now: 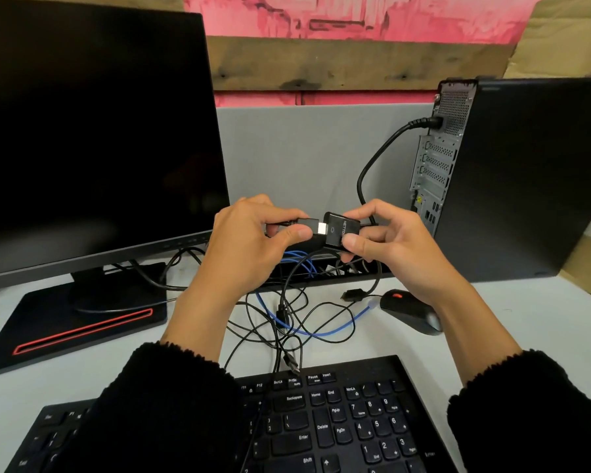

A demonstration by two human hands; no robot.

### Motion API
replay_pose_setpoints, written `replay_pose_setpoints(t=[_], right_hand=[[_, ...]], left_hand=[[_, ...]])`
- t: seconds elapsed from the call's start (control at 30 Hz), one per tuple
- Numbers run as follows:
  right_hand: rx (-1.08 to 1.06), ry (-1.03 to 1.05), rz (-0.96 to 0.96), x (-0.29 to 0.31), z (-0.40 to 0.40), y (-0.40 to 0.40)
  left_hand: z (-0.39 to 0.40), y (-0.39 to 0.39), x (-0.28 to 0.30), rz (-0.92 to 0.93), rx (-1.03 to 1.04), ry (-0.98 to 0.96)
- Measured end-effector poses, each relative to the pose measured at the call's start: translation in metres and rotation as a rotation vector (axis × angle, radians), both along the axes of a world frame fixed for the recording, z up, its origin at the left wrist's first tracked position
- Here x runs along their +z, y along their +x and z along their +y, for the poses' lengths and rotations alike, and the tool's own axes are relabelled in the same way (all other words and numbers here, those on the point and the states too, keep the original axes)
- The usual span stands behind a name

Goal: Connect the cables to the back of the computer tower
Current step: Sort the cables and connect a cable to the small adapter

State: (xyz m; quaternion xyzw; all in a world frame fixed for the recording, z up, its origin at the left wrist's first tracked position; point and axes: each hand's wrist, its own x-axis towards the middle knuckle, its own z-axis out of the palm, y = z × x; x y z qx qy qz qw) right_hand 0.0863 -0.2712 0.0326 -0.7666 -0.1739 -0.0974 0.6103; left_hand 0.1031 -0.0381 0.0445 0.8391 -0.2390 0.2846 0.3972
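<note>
left hand (253, 233) pinches black silver-tipped cable plug (309, 228) | right hand (382, 240) grips small black plastic adapter (342, 230), frame centre | light, rigid; hold by housings, cords limp

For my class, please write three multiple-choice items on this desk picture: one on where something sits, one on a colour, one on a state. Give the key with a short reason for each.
1. Where is the mouse?
A. On the desk, right of the loose cables
B. On top of the keyboard
C. Behind the monitor

2. What colour is the one coloured cable among the black ones?
A. Yellow
B. Blue
C. Green

3. What is the state of the thick black power cable?
A. Lying unplugged on the desk
B. Held in the left hand
C. Plugged into the back of the computer tower

Key: 1 A, it lies on the white desk beyond the keyboard. 2 B, a blue cable loops through the tangle. 3 C, its plug sits in the tower's upper rear.
</note>
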Motion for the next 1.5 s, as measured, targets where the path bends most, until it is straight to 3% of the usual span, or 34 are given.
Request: replay_pose_setpoints(t=[0.8, 1.03, 1.17, 1.3, 1.5], right_hand=[[-0.065, -0.054, 0.015, -0.006, 0.007, 0.007], [-0.068, -0.119, -0.001, -0.001, 0.009, 0.003], [-0.020, 0.008, 0.025, 0.003, 0.002, 0.001], [-0.118, -0.091, 0.026, 0.000, -0.017, 0.006], [-0.279, -0.233, 0.011, -0.007, -0.027, 0.009]], left_hand=[[-0.007, 0.005, -0.017, -0.003, 0.050, 0.044], [-0.007, -0.007, -0.005, -0.018, 0.132, 0.368], [-0.001, -0.004, 0.001, -0.079, 0.139, 0.179], [0.016, -0.002, 0.013, -0.119, 0.201, -0.113], [0.028, -0.003, 0.010, -0.022, 0.257, -0.141]])
